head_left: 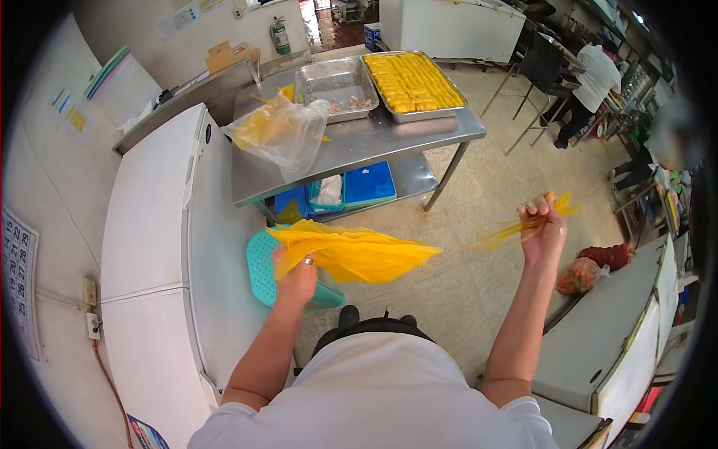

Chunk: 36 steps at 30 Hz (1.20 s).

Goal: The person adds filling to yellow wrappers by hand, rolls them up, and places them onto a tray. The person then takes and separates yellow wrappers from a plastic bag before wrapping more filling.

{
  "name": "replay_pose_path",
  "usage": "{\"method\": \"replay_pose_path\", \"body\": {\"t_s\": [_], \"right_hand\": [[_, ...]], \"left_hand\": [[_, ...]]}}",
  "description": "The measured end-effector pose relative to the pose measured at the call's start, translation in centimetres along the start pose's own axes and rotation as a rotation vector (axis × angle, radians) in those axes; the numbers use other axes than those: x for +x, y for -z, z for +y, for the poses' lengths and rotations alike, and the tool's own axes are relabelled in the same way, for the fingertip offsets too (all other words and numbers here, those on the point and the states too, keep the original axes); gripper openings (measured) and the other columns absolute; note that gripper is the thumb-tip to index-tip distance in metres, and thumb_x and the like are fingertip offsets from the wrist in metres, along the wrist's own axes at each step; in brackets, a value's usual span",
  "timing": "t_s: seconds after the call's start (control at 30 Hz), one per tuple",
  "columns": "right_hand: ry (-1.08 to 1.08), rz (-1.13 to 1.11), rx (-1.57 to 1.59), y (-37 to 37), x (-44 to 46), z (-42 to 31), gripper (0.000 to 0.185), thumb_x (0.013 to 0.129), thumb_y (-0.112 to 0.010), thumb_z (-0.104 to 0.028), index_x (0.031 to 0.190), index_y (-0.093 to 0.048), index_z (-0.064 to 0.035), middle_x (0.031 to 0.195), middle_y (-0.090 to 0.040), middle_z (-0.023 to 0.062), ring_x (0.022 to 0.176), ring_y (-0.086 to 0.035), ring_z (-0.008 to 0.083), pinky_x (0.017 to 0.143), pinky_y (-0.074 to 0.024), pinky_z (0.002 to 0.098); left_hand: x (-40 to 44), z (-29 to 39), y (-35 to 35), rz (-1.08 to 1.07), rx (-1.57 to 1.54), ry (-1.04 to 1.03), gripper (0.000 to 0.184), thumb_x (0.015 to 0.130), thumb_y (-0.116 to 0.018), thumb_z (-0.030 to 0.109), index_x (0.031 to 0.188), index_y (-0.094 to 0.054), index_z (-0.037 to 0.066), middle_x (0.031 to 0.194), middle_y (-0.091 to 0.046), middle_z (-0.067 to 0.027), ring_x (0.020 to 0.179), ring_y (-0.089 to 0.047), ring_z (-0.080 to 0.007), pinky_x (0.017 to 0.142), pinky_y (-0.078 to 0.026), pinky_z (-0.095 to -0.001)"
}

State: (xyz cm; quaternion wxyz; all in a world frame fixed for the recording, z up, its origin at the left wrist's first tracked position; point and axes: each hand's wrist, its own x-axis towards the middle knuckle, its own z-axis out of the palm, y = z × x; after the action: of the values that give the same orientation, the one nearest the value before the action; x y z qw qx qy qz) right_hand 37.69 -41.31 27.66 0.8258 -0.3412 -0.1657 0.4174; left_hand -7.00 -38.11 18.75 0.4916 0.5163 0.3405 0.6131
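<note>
My left hand (pixel 297 275) is closed on the near edge of a stack of thin yellow wrapper sheets (pixel 366 254), which fans out to the right in mid-air. A ring shows on one finger. Off to the right, my right hand (pixel 541 224) is raised with its fingers curled round a bunched yellow wrapper sheet (pixel 496 239). One end of that sheet trails toward the stack, and the other pokes out past the fist. Both hands are above the floor, in front of the steel table (pixel 359 153).
On the table are a tray of yellow rolls (pixel 413 81), a metal tray with scattered bits (pixel 345 105) and a clear plastic bag (pixel 288 142). A teal stool (pixel 261 271) stands below my left hand. White freezers (pixel 153 217) flank both sides. Other people (pixel 598 75) are at back right.
</note>
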Motion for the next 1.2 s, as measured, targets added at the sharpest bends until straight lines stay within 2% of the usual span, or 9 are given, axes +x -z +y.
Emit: {"method": "replay_pose_path", "body": {"t_s": [0.13, 0.23, 0.33, 0.4, 0.47, 0.57, 0.67, 0.77, 1.2], "right_hand": [[-0.107, -0.049, 0.058, 1.3, 1.0, -1.3, 0.018, 0.115, -0.052, -0.026, 0.116, -0.058, -0.0093, 0.073, -0.044, -0.0050, 0.057, -0.037, 0.0098, 0.052, -0.0347, 0.0253], [-0.215, -0.080, -0.014, -0.9, -0.3, -0.7, 0.035, 0.114, -0.054, -0.040, 0.123, -0.058, -0.0066, 0.069, -0.039, -0.0066, 0.050, -0.029, 0.0074, 0.044, -0.0268, 0.0245], [-0.277, -0.211, -0.212, -5.2, -3.8, 1.9, 0.056, 0.111, -0.053, -0.057, 0.128, -0.061, -0.0038, 0.066, -0.037, -0.0084, 0.047, -0.029, 0.0051, 0.041, -0.0234, 0.0257], [-0.383, -0.446, -0.197, -6.5, -5.7, 3.6, 0.048, 0.107, -0.066, -0.049, 0.123, -0.064, -0.0042, 0.067, -0.040, -0.0081, 0.048, -0.033, 0.0049, 0.041, -0.0233, 0.0251], [-0.469, -0.579, -0.283, -8.0, -7.4, 4.4, 0.034, 0.099, -0.081, -0.031, 0.115, -0.071, -0.0029, 0.071, -0.055, -0.0055, 0.052, -0.045, 0.0052, 0.046, -0.0356, 0.0248], [-0.438, -0.682, -0.677, -10.6, -9.5, 5.4, 0.025, 0.088, -0.087, -0.010, 0.109, -0.077, -0.0003, 0.075, -0.066, -0.0033, 0.057, -0.053, 0.0058, 0.051, -0.0405, 0.0249], [-0.345, -0.787, -0.829, -11.3, -10.3, 6.2, 0.018, 0.085, -0.085, -0.003, 0.102, -0.082, 0.0020, 0.086, -0.077, 0.0035, 0.072, -0.065, 0.0074, 0.065, -0.0521, 0.0274], [-0.445, -0.856, -1.072, -12.8, -10.6, 4.4, 0.022, 0.085, -0.087, -0.005, 0.104, -0.082, 0.0040, 0.092, -0.080, 0.0061, 0.083, -0.069, 0.0093, 0.074, -0.0564, 0.0288], [-0.423, -0.843, -1.052, -11.8, -11.4, 5.4, 0.021, 0.090, -0.085, -0.009, 0.108, -0.083, 0.0024, 0.090, -0.080, 0.0053, 0.082, -0.067, 0.0088, 0.074, -0.0551, 0.0285]], "left_hand": [[0.2, 0.0, 1.1, -0.065, 0.034, 0.013, 0.029, 0.106, -0.063, 0.002, 0.134, -0.061, 0.000, 0.127, -0.069, -0.0107, 0.118, -0.068, -0.0238, 0.107, -0.053, -0.0401], [0.3, 0.5, 1.1, -0.100, 0.073, 0.027, 0.020, 0.105, -0.063, 0.002, 0.125, -0.065, 0.000, 0.119, -0.072, -0.0100, 0.109, -0.070, -0.0227, 0.097, -0.056, -0.0387], [0.5, 3.3, -0.6, -0.163, 0.397, -0.019, 0.009, 0.104, -0.064, 0.000, 0.112, -0.069, 0.000, 0.107, -0.073, -0.0082, 0.098, -0.070, -0.0211, 0.085, -0.056, -0.0362], [0.5, 3.5, -1.5, -0.175, 0.291, -0.004, 0.006, 0.102, -0.065, 0.000, 0.106, -0.070, 0.001, 0.103, -0.073, -0.0069, 0.095, -0.070, -0.0200, 0.081, -0.054, -0.0342], [0.5, 3.4, -1.7, -0.216, 0.113, 0.045, 0.008, 0.100, -0.069, 0.001, 0.107, -0.072, 0.000, 0.105, -0.074, -0.0060, 0.095, -0.070, -0.0181, 0.081, -0.054, -0.0326], [0.5, 3.1, -1.6, -0.284, -0.212, 0.152, 0.018, 0.097, -0.076, 0.002, 0.115, -0.075, -0.002, 0.111, -0.076, -0.0056, 0.098, -0.070, -0.0156, 0.085, -0.057, -0.0315], [0.3, 3.9, -2.3, -0.288, -0.314, 0.197, 0.019, 0.096, -0.077, 0.001, 0.115, -0.075, -0.003, 0.112, -0.076, -0.0065, 0.100, -0.072, -0.0162, 0.086, -0.058, -0.0316], [0.3, 4.2, -2.4, -0.313, -0.175, 0.151, 0.020, 0.095, -0.077, 0.001, 0.115, -0.076, -0.003, 0.113, -0.077, -0.0073, 0.101, -0.073, -0.0161, 0.088, -0.058, -0.0316], [0.2, 3.4, -2.8, -0.371, -0.106, 0.085, 0.020, 0.097, -0.075, 0.003, 0.117, -0.076, -0.003, 0.114, -0.078, -0.0078, 0.100, -0.073, -0.0157, 0.088, -0.057, -0.0312]]}}
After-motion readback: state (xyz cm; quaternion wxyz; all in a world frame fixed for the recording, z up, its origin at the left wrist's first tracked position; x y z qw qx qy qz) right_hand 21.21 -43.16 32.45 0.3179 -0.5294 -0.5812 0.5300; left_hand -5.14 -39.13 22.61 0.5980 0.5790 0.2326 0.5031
